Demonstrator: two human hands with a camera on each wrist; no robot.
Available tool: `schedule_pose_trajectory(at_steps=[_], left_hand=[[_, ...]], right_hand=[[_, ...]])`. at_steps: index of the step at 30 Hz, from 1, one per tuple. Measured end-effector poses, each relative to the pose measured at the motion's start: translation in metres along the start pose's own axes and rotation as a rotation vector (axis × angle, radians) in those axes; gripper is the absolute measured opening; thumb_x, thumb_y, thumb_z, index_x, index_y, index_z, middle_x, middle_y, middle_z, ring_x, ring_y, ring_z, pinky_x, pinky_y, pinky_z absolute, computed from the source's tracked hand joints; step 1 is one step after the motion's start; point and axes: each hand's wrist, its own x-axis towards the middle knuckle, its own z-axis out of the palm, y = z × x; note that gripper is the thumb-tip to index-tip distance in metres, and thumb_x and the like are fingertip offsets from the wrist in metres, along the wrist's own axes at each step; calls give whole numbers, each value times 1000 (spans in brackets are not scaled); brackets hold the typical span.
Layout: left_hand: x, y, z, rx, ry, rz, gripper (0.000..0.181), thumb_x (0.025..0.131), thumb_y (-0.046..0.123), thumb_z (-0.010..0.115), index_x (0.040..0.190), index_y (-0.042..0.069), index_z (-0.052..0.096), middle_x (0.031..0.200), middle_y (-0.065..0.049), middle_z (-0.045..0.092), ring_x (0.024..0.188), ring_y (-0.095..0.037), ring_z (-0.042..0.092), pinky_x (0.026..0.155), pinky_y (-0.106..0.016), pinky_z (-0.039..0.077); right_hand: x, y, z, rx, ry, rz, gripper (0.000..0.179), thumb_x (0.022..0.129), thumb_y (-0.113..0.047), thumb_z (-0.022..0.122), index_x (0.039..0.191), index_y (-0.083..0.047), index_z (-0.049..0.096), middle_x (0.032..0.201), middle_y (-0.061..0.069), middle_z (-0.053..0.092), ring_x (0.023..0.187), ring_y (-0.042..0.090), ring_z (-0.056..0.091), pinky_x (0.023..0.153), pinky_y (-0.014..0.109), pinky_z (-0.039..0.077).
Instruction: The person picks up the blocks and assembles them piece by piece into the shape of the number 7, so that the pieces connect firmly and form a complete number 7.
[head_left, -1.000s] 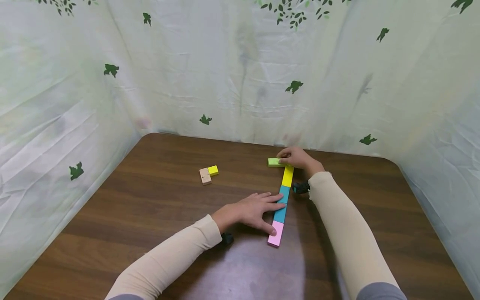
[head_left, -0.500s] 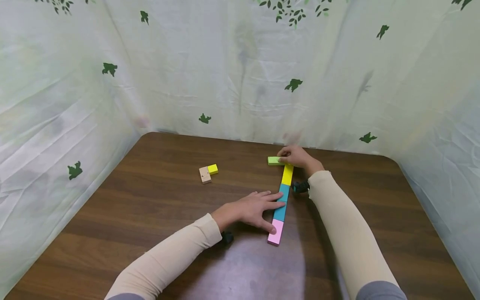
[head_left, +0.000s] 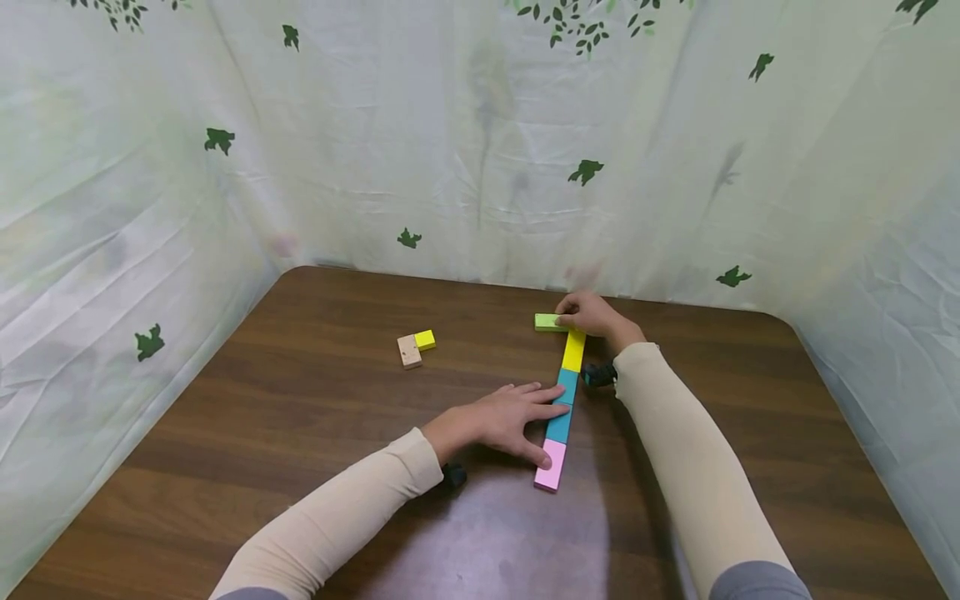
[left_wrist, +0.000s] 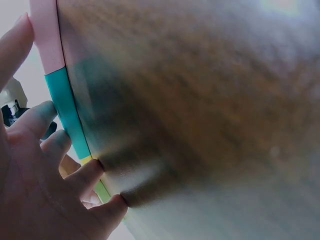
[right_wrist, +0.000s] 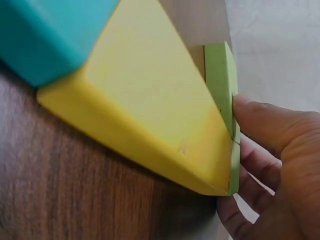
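Note:
A row of wooden blocks runs away from me: a pink block [head_left: 550, 477] nearest, two blue blocks [head_left: 558, 428], then a yellow block [head_left: 573, 352]. Across the row's far end lies a light green block [head_left: 547, 322], extending left; a seam shows in its green surface in the right wrist view. My left hand [head_left: 497, 421] is spread along the row's left side, thumb at the pink block and fingertips touching the blue ones. My right hand [head_left: 594, 316] pinches the green block, thumb [right_wrist: 255, 112] on its top and fingers curled behind it.
Left of the row, a bare wood-coloured block [head_left: 409, 352] touches a small yellow block [head_left: 425, 339]. The brown wooden table [head_left: 315, 400] ends just beyond my right hand, where a pale leaf-printed curtain [head_left: 465, 167] hangs around it.

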Motion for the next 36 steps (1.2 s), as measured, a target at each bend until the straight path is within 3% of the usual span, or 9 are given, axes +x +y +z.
schedule_pose_trajectory(at_steps=[11, 20, 36], left_hand=[[0, 1, 1, 2, 2, 5, 81, 87, 59, 65, 156, 35, 29, 169, 11, 10, 157, -28, 14, 124, -57, 17], [0, 2, 0, 3, -6, 0, 82, 87, 59, 64, 156, 34, 29, 169, 10, 10, 157, -27, 13, 125, -55, 16], [1, 1, 1, 3, 2, -8, 82, 86, 60, 66, 156, 35, 30, 169, 11, 11, 157, -26, 14, 125, -56, 16]], right_hand=[[-3, 2, 1, 7, 12, 23, 27, 98, -22, 61, 116, -2, 66, 118, 18, 63, 97, 29, 54, 90, 40, 49], [-16, 25, -9, 104, 30, 45, 36, 103, -21, 49, 131, -1, 59, 137, 24, 56, 121, 39, 54, 105, 54, 44], [-27, 32, -6, 137, 37, 68, 37, 101, -24, 56, 131, -3, 60, 130, 22, 58, 111, 36, 55, 100, 51, 46]])
